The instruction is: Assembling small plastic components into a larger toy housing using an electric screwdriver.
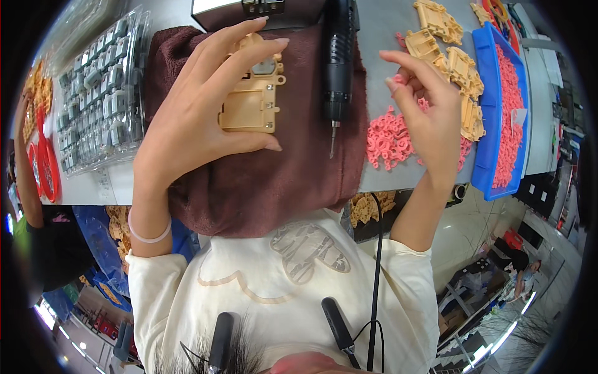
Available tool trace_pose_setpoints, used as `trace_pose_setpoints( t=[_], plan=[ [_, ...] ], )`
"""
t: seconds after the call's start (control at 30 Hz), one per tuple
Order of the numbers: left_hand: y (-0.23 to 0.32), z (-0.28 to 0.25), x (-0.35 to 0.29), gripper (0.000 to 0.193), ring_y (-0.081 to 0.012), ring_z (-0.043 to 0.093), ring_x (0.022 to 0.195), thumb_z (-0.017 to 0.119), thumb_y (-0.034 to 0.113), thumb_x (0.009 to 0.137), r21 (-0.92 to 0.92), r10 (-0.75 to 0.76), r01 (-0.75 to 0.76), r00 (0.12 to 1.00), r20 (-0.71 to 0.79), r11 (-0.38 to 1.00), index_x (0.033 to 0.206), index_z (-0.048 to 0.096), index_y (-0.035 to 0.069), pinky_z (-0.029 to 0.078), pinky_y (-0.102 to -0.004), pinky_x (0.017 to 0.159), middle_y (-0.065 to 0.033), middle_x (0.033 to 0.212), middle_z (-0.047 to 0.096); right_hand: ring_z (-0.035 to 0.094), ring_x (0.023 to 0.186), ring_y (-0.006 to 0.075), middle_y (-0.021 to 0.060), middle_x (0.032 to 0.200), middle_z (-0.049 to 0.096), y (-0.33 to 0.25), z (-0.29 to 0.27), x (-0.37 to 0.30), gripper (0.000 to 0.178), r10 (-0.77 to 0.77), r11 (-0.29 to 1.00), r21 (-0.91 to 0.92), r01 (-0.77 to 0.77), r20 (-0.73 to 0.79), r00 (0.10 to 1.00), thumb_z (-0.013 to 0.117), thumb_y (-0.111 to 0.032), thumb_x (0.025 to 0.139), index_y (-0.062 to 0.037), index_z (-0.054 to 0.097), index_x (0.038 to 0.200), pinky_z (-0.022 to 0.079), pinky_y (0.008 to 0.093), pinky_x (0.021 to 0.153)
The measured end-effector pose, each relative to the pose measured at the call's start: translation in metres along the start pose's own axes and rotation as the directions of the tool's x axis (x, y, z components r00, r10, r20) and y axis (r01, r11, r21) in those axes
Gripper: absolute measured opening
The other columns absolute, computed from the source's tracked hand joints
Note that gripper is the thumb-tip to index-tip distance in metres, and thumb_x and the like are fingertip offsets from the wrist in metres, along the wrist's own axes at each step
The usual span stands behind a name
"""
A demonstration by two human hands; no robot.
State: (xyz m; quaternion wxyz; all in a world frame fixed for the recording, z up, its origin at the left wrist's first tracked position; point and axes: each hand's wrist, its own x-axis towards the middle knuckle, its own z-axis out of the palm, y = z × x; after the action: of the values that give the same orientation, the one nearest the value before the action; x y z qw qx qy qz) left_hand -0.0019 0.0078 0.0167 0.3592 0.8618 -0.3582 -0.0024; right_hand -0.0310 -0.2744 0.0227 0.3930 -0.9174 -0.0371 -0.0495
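Observation:
My left hand (199, 93) spans a pale yellow plastic housing (249, 107), which rests on a folded brown cloth (299, 162). Its thumb lies along the near edge and its fingers reach over the far end, steadying the piece. A grey part (264, 66) sits in the housing's far section, partly hidden by the fingers. Over a heap of small pink ring-shaped parts (387, 138), my right hand (430, 112) is closed, with a small pink part (398, 79) showing between its thumb and fingers. A black electric screwdriver (338, 68) stands between the hands, its bit pointing toward me.
More yellow housings (464, 68) lie beyond my right hand, beside a blue bin (486, 156) of pink parts. At left is a clear tray (99, 93) of grey components. A silver box (218, 14) stands at the back. A black cable (377, 249) hangs before me.

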Motion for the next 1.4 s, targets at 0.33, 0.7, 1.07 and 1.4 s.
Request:
trace_pose_setpoints(
  t=[0.33, 0.7, 1.07, 1.4],
  plan=[
    [0.01, 0.011, -0.004, 0.112, -0.0312, 0.045, 0.131, 0.094, 0.024, 0.05, -0.079, -0.118, 0.105, 0.978, -0.171, 0.991, 0.146, 0.039, 0.009, 0.039, -0.0408, 0.108, -0.0131, 0.143, 0.045, 0.069, 0.083, 0.0122, 0.0071, 0.093, 0.071, -0.057, 0.041, 0.042, 0.015, -0.343, 0.879, 0.358, 0.316, 0.011, 0.939, 0.067, 0.005, 0.087, 0.0056, 0.069, 0.102, 0.054, 0.0213, 0.076],
    [0.002, 0.021, -0.011, 0.121, -0.0317, 0.047, 0.129, 0.096, 0.025, 0.046, -0.134, -0.189, 0.16, 0.953, -0.238, 0.978, 0.148, 0.034, 0.007, 0.041, -0.0409, 0.106, -0.0129, 0.142, 0.046, 0.065, 0.087, 0.0252, 0.0063, 0.092, 0.07, -0.044, 0.075, 0.05, 0.015, -0.699, 0.698, 0.169, 0.695, -0.05, 0.714, 0.076, -0.001, 0.069, -0.0044, 0.068, 0.081, 0.053, 0.0335, 0.074],
    [0.0, 0.02, -0.007, 0.114, -0.0343, 0.045, 0.129, 0.094, 0.025, 0.046, -0.123, -0.114, 0.086, 0.962, -0.248, 0.989, 0.145, 0.04, 0.009, 0.04, -0.0433, 0.107, -0.0136, 0.14, 0.046, 0.064, 0.088, 0.0237, 0.0088, 0.098, 0.066, -0.047, 0.065, 0.043, 0.026, -0.628, 0.778, -0.022, 0.628, 0.005, 0.778, 0.079, -0.003, 0.071, -0.0026, 0.069, 0.095, 0.05, 0.0312, 0.075],
    [0.0, 0.021, -0.01, 0.11, -0.0342, 0.046, 0.128, 0.093, 0.021, 0.048, -0.125, -0.141, 0.114, 0.963, -0.228, 0.986, 0.144, 0.041, 0.01, 0.043, -0.0433, 0.105, -0.0144, 0.141, 0.044, 0.055, 0.086, 0.023, 0.0044, 0.091, 0.06, -0.044, 0.07, 0.047, 0.019, -0.604, 0.796, 0.064, 0.602, 0.013, 0.797, 0.077, -0.007, 0.07, -0.0048, 0.068, 0.088, 0.046, 0.0334, 0.074]
  ],
)
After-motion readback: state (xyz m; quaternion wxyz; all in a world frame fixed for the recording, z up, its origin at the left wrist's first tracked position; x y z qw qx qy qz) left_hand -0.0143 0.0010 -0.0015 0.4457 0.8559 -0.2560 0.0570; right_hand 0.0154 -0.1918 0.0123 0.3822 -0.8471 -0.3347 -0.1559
